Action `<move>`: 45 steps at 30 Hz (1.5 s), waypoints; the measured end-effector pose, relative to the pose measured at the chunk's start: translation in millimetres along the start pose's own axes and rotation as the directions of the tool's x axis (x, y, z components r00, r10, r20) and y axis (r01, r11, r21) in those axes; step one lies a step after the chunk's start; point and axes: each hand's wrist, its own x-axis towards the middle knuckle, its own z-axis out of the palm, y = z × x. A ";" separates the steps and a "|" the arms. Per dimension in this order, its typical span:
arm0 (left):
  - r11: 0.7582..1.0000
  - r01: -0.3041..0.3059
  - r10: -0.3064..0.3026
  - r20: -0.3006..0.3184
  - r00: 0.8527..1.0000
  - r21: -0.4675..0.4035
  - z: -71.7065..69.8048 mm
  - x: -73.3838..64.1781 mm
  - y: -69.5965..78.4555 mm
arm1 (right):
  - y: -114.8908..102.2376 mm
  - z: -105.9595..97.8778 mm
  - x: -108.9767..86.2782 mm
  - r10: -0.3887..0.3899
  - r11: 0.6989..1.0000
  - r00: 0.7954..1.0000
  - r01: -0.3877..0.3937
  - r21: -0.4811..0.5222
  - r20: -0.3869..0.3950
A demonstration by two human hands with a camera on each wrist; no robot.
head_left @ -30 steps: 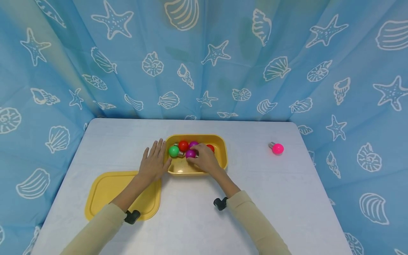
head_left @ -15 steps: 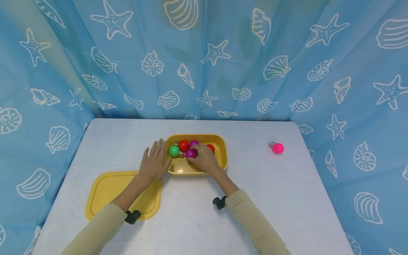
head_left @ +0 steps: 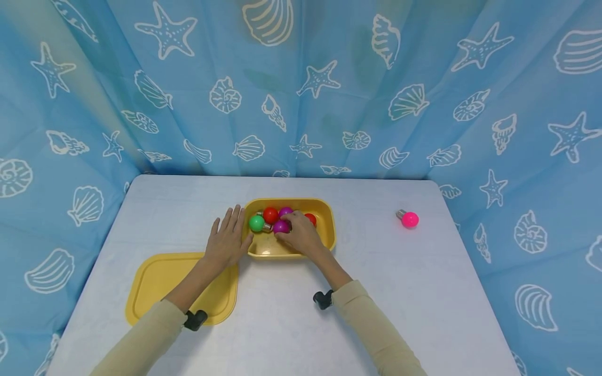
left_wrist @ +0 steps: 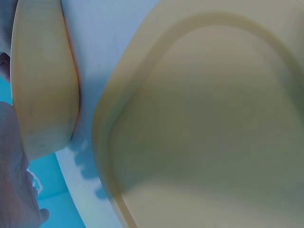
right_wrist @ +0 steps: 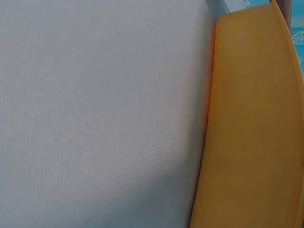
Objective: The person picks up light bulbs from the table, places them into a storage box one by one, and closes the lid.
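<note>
A yellow plastic box (head_left: 282, 253) stands mid-table with several small coloured light bulbs in it. My right hand (head_left: 303, 233) reaches into the box. Its thumb and fingers pinch a purple bulb (head_left: 281, 226) near the metal base, partly hidden by the hand. Beside that one lie a green bulb (head_left: 256, 223), a red bulb (head_left: 270, 214) and a second purple bulb (head_left: 285, 211); another red bulb (head_left: 311, 218) shows behind the hand. My left hand (head_left: 226, 240), fingers straight, rests against the box's left rim. In the left wrist view the left hand (left_wrist: 16, 175) touches the box wall (left_wrist: 45, 80).
A yellow lid (head_left: 160, 282) lies flat at the left, under the left forearm. One pink bulb (head_left: 410, 219) lies alone on the white table (head_left: 376, 303) at the right. A blue curtain (head_left: 348, 104) with shell prints surrounds the table's back and sides.
Hardly anything differs. Both hands keep their places at the box, and the bulbs lie as before. The right wrist has shifted very slightly to the left.
</note>
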 end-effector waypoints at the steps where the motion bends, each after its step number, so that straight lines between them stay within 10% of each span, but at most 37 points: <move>1: 1.000 0.000 0.000 0.000 1.000 -0.001 0.1 0.1 0.0 | -0.1 -0.1 -0.3 0.002 1.000 1.000 -0.002 0.001 0.001; 26: 1.000 0.010 -0.010 0.014 1.000 -0.012 0.3 2.4 0.0 | 3.4 -19.9 -9.1 0.035 0.988 0.997 -0.024 0.155 -0.068; 45: 1.000 0.020 -0.020 0.025 0.999 0.001 1.1 3.6 0.6 | 49.0 -95.8 -46.4 0.088 0.958 0.950 0.001 0.285 -0.299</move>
